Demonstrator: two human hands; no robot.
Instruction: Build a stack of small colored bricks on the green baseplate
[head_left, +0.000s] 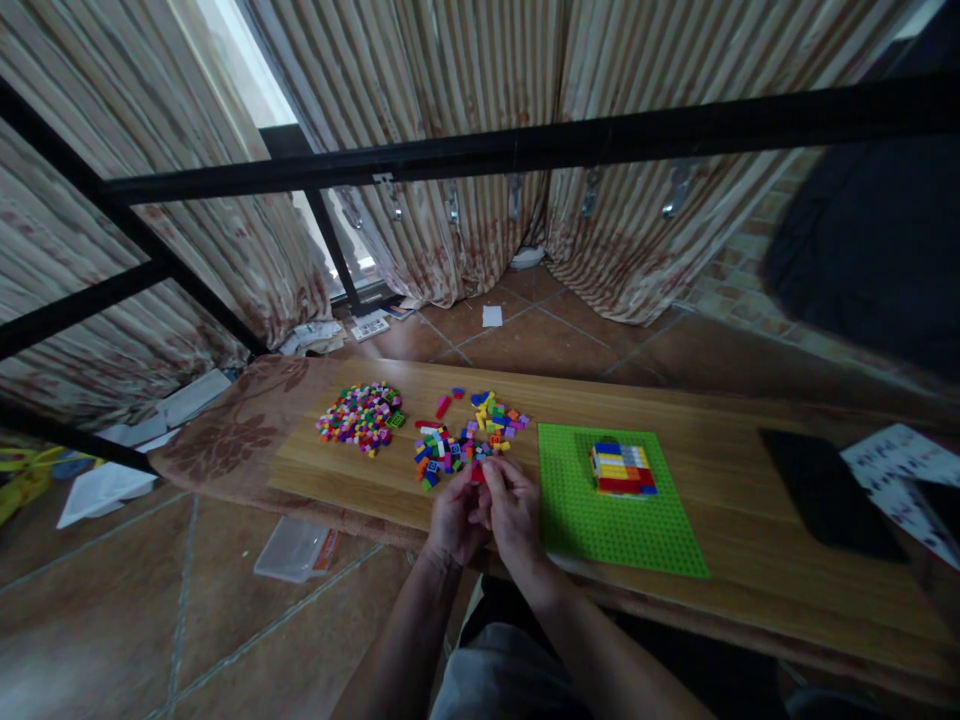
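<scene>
My left hand [456, 512] and my right hand [511, 503] meet over the front edge of the wooden board, fingers closed around a small red toy brick [478, 474]. Just beyond them lies a loose pile of mixed toy bricks [455, 452]. To the right of my hands is a green studded baseplate [577, 530]. A block built of white, yellow, blue and red bricks [624, 468] sits on its upper half. My fingers partly cover the red brick, so its exact size is hidden.
A heap of tiny colourful bricks [361, 415] lies on the board's left side. At the right are a black flat object [829, 490] and a printed sheet [900, 480]. A clear plastic container [296, 548] rests on the tiled floor. A black metal rail [480, 150] crosses before the curtains.
</scene>
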